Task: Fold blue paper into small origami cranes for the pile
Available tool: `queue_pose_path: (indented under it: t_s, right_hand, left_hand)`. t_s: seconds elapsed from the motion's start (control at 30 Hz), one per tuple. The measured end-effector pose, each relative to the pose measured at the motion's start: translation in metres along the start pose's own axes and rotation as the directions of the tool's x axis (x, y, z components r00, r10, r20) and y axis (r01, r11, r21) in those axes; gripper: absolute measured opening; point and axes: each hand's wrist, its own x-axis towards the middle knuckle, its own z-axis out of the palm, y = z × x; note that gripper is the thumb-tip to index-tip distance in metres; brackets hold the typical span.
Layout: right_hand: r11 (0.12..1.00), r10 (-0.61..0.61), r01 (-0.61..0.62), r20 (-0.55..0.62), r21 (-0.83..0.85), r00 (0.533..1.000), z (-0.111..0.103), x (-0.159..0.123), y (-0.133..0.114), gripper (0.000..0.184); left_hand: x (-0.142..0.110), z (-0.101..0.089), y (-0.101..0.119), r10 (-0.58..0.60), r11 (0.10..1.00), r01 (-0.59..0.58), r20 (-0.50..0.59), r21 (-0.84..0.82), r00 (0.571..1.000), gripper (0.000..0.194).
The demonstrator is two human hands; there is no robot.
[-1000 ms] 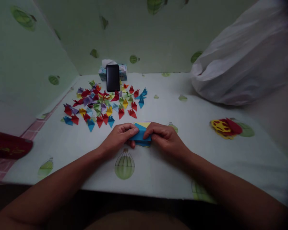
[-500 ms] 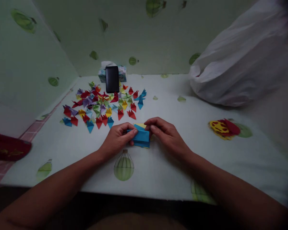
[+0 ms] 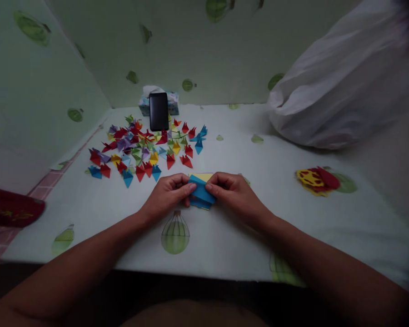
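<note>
A small blue paper point(image 3: 202, 193) sits between both my hands, partly folded, over a little stack with a yellow sheet point(image 3: 202, 176) showing behind it. My left hand point(image 3: 168, 195) pinches the paper's left side with closed fingers. My right hand point(image 3: 233, 194) pinches its right side, thumb on top. Both rest on the pale cloth point(image 3: 225, 236) printed with green balloons. Beyond the hands lies a spread of several folded paper triangles point(image 3: 146, 147) in red, blue, yellow, purple and green.
A black phone point(image 3: 158, 111) leans against a tissue box point(image 3: 172, 102) at the back. A large white plastic bag point(image 3: 341, 86) fills the right. Red and yellow paper pieces point(image 3: 318, 180) lie at right. A dark red object point(image 3: 10, 210) sits at the left edge.
My right hand has slid left along the blue paper, and the paper now looks folded narrower and more slanted. My left hand has barely shifted.
</note>
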Motion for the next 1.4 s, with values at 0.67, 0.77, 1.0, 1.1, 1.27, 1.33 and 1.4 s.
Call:
queue_pose_path:
  t_s: [0.67,0.77,1.0,1.1,1.27,1.33,1.4]
  right_hand:
    - [0.987,-0.006,-0.002,0.050,0.158,0.999,0.002,-0.001,0.003,0.027]
    - [0.982,0.021,-0.037,0.087,0.186,0.996,0.002,-0.001,0.005,0.030]
    - [0.973,0.038,-0.066,0.129,0.221,0.991,0.004,-0.001,0.009,0.034]
    - [0.973,0.039,-0.067,0.129,0.222,0.991,0.005,-0.002,0.008,0.035]
    - [0.977,0.050,-0.079,0.144,0.200,0.988,0.007,-0.003,0.005,0.034]
    - [0.971,0.049,-0.084,0.157,0.222,0.986,0.007,-0.003,0.004,0.031]
    - [0.963,0.047,-0.085,0.152,0.257,0.987,0.008,-0.003,0.003,0.029]
  left_hand:
    - [-0.004,0.000,-0.001,0.057,0.990,-0.061,0.034,0.128,0.998,0.034]
    - [-0.003,-0.001,-0.003,0.042,0.993,-0.050,0.081,0.102,0.996,0.032]
    - [-0.002,-0.002,0.000,0.130,0.980,-0.150,0.156,0.127,0.979,0.028]
    - [-0.002,-0.001,-0.001,0.142,0.982,-0.160,0.162,0.101,0.976,0.026]
    - [-0.003,0.001,-0.005,0.112,0.992,-0.119,0.124,0.051,0.986,0.027]
    - [-0.003,0.001,-0.005,0.109,0.988,-0.123,0.153,0.090,0.982,0.027]
    - [-0.003,0.000,-0.004,0.109,0.979,-0.138,0.190,0.148,0.976,0.026]
